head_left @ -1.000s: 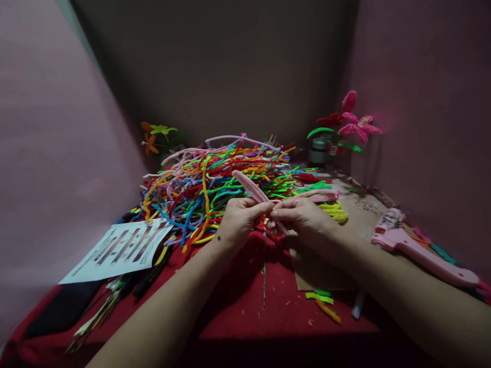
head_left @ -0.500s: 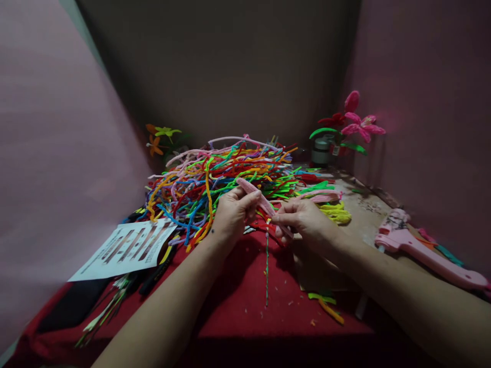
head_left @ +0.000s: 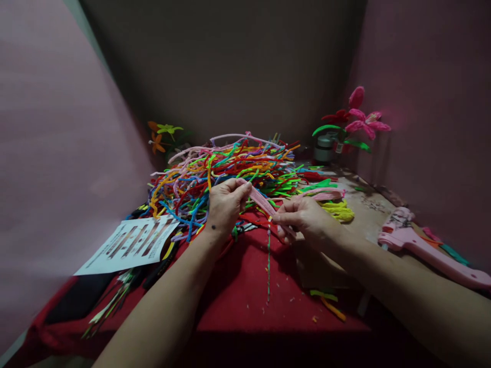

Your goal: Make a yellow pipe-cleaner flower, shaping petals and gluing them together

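My left hand (head_left: 224,204) pinches the far tip of a pink pipe-cleaner petal (head_left: 261,199). My right hand (head_left: 305,217) grips its near end, where a thin green stem (head_left: 268,260) hangs down toward the red cloth (head_left: 249,306). Both hands hover just in front of a big tangled heap of multicoloured pipe cleaners (head_left: 230,171).
A printed white sheet (head_left: 130,245) lies at the left, with dark stems below it. A pink glue gun (head_left: 425,245) rests at the right. Finished pink flowers (head_left: 364,120) by a small jar (head_left: 324,148) stand at the back right, orange and green flowers (head_left: 161,135) at the back left. Cut scraps (head_left: 328,301) lie nearby.
My left hand has slid along the pink petal from its base out to its far tip. My right hand keeps its grip at the stem end.
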The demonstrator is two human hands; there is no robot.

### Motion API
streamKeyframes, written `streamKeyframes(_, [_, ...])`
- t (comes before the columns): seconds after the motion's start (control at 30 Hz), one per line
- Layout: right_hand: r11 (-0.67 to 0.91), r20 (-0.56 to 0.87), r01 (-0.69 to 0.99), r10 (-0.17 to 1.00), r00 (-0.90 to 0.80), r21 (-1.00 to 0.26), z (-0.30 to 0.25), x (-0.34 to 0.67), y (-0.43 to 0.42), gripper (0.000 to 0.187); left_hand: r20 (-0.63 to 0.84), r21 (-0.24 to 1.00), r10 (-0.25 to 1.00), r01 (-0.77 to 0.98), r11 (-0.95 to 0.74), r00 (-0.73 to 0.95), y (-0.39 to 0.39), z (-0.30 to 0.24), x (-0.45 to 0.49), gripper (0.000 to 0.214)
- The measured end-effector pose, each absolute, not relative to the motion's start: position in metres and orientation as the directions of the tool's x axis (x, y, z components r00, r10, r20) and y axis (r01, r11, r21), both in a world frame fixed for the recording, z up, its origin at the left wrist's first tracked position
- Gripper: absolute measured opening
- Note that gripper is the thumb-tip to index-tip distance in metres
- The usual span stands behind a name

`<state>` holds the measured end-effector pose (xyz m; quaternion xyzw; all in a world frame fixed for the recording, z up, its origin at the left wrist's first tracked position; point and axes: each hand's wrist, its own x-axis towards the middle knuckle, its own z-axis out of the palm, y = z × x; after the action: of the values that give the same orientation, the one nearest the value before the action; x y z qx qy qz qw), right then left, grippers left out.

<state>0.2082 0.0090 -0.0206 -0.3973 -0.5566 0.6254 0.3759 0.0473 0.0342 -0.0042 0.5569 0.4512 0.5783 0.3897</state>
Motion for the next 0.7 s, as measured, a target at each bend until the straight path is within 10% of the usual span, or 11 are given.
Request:
streamKeyframes(0.37, [-0.126, -0.144, 0.071, 0.905, -0.4, -0.989, -0.021, 0.208, 0.008, 0.02, 0.205, 0.979, 0.979, 0.024, -0.205, -0.009, 0.038, -0.006, 0.043, 0.022])
streamKeyframes(0.7, [0.026, -0.037, 0.143, 0.904, -0.426, -0.989, -0.022, 0.21, 0.006, 0.023, 0.456, 0.768, 0.884, 0.547, -0.333, -0.101, 0.045, -0.012, 0.034, 0.028])
